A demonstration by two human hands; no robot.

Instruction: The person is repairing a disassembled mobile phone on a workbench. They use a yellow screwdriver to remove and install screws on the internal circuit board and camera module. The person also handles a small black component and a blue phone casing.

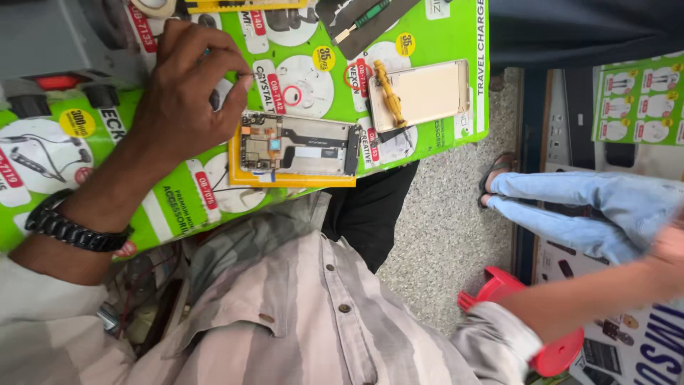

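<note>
My left hand (182, 93), with a black wristwatch (71, 228) on the wrist, rests on a green printed sheet (434, 28) that covers the work surface. Its thumb and forefinger are pinched together just left of an opened phone (296, 146). Anything between the fingertips is too small to make out. The phone lies in a yellow frame with its circuit board exposed. Beyond it lies a gold phone panel (427, 93) with a yellowish strip part (388, 93) on its edge. My right hand (670, 249) reaches out to the far right, blurred and partly cut off by the frame's edge.
A green-handled screwdriver (370, 16) and a tape roll (153, 6) lie at the sheet's far edge. A grey device with a red button (57, 50) stands at the top left. Another person's legs in pale jeans (584, 210) stand by a red stool (563, 349).
</note>
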